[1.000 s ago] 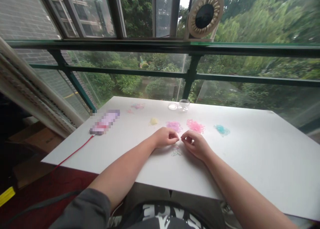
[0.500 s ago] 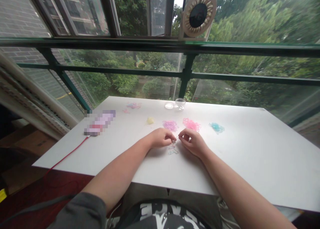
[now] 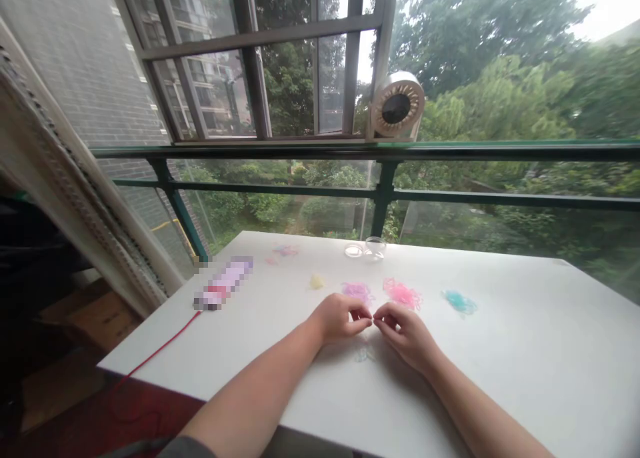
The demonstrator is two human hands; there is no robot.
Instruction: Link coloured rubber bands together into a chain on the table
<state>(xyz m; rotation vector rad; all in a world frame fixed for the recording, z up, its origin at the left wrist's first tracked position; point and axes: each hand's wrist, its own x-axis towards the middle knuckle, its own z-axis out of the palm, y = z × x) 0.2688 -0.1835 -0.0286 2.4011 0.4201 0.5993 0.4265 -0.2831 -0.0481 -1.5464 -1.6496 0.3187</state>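
My left hand [image 3: 343, 318] and my right hand [image 3: 409, 335] meet over the middle of the white table [image 3: 525, 351], fingertips pinched and almost touching. Between them is a small rubber band, so thin that it barely shows. Just below my fingers lie a few pale, clear bands [image 3: 365, 355]. Beyond my hands sit loose piles of thin rubber bands: a purple pile [image 3: 357, 292] nearest my left fingers, a pink pile [image 3: 403, 294] behind my right hand, a teal pile [image 3: 459, 301] to the right and a small yellow pile [image 3: 317, 282] to the left.
A clear round cup [image 3: 375, 249] and its lid [image 3: 353, 251] stand near the back edge. Mixed-colour bands [image 3: 286, 251] lie back left. A pixelated purple object [image 3: 225, 283] with a red cable [image 3: 160, 348] occupies the left side. A round fan-like device [image 3: 397, 108] sits above the railing [image 3: 310, 153].
The view has tilted upward, so everything sits lower in the picture. My hands stay pinched together, their fingertips slightly closer than before.
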